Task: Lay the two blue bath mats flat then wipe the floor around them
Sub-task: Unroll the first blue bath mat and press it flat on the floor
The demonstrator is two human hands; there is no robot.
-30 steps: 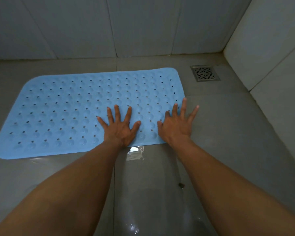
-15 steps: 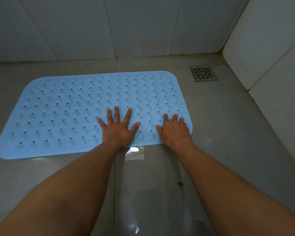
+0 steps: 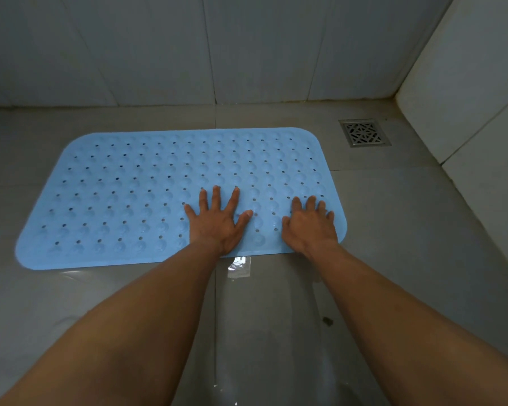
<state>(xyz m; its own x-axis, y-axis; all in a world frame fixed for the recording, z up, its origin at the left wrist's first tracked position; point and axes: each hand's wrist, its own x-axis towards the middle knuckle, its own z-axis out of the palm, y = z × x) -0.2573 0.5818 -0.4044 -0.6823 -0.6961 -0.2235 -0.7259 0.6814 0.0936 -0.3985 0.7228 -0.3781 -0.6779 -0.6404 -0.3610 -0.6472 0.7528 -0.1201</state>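
Observation:
One blue bath mat [image 3: 147,197], dotted with holes and round bumps, lies flat on the grey tiled floor [image 3: 408,235]. My left hand [image 3: 217,224] presses palm down on the mat near its front edge, fingers spread wide. Palm down too, my right hand [image 3: 310,227] rests on the mat's front right corner, its fingers slightly bent and close together. Neither hand holds anything. Only this one mat is in view.
A square metal drain grate [image 3: 364,132] sits in the floor at the back right. Tiled walls [image 3: 247,48] close the back and the right side. The floor in front of the mat is wet and shiny, with a small dark speck [image 3: 327,321].
The mat has slid to the right, so its right corner now lies under my right hand. My right hand's fingers have drawn together from spread. The left hand stays put.

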